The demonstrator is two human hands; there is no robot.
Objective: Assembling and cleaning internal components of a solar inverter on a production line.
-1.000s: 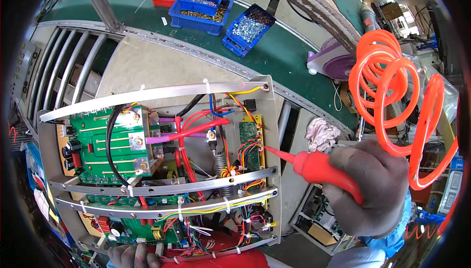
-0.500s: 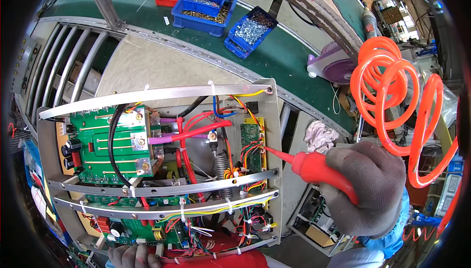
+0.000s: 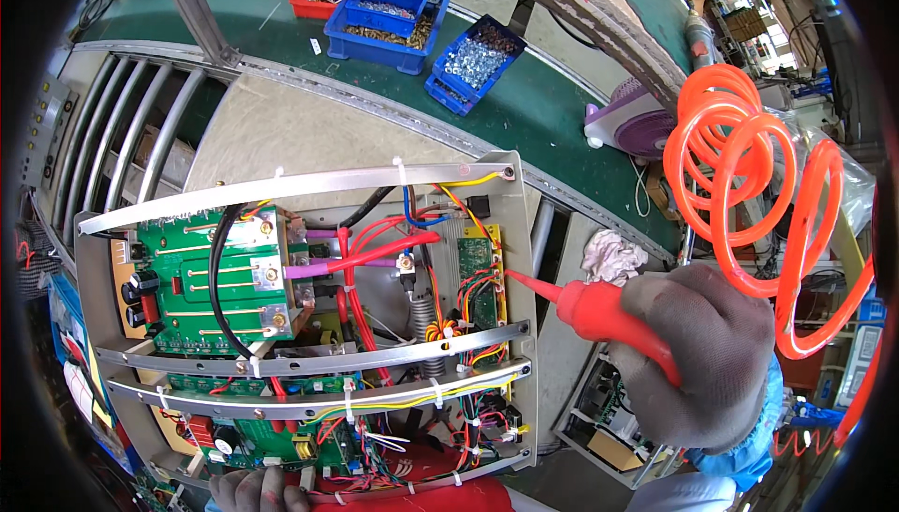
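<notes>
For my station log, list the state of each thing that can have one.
Red squeeze bottle: held, nozzle pointing toward narrow green circuit board.
Right hand: gloved, closed around the bottle.
Metal chassis: open, wiring exposed.
Left hand: gloved, at chassis's lower edge; grip unclear.
Large blue bin: uncovered, holding small hardware.
Orange hose: coiled.
Purple fan: cannot tell if running.
Pale rag: crumpled.

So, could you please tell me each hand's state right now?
Left hand: at the metal chassis's lower edge; its grip cannot be told.
Right hand: closed, holding the red bottle.
</notes>
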